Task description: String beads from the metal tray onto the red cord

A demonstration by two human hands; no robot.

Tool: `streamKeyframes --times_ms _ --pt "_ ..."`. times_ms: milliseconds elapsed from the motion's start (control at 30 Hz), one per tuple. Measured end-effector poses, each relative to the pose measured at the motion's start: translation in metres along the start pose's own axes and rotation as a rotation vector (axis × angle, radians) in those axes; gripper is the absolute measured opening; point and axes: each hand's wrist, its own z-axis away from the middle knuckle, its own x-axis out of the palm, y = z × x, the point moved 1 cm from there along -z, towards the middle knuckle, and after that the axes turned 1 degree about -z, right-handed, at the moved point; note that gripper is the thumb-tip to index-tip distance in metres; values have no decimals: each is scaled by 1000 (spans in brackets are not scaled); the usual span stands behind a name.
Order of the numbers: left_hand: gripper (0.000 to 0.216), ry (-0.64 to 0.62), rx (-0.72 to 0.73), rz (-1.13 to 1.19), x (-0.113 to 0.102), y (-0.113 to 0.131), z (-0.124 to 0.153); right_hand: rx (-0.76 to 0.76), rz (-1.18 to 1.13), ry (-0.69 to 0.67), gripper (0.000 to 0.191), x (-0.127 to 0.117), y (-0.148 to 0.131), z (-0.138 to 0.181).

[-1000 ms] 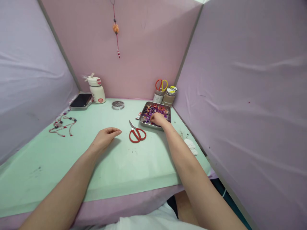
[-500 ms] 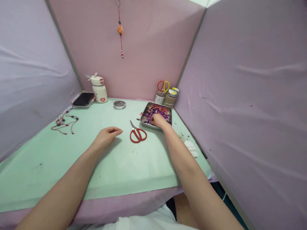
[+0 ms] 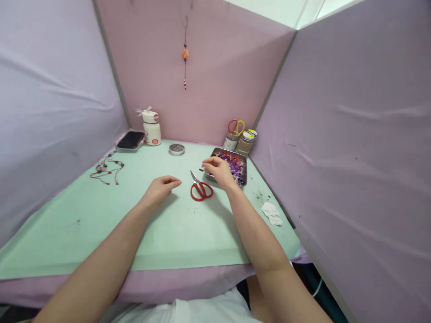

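My right hand (image 3: 218, 170) hovers at the near left edge of a metal tray (image 3: 244, 179) filled with purple, red and orange beads (image 3: 233, 162). Its fingertips are pinched together; what they hold is too small to make out. My left hand (image 3: 162, 186) rests on the green table mat (image 3: 134, 224) with fingers curled loosely inward, nothing visible in it. Red-handled scissors (image 3: 201, 189) lie flat on the mat between my two hands.
At the back stand a white bottle (image 3: 151, 130), a dark phone (image 3: 129, 140), a round spool (image 3: 177, 149), and jars (image 3: 245, 141) holding red and yellow scissors. Beaded red cords (image 3: 107, 168) lie at left. A white tissue (image 3: 272, 213) lies at right. A beaded ornament (image 3: 185, 54) hangs on the wall.
My right hand has lifted out of the bead tray and drawn back to its left edge, fingers pinched. The camera view shifted; my left hand stayed resting in place.
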Motion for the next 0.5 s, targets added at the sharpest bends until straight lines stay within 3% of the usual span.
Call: streamKeyframes --times_ms 167,500 --pt "30 28 112 39 -2 -3 -3 120 -396 -102 23 55 16 28" --pt "23 125 337 -87 -2 -11 -8 190 -570 -91 26 68 37 42"
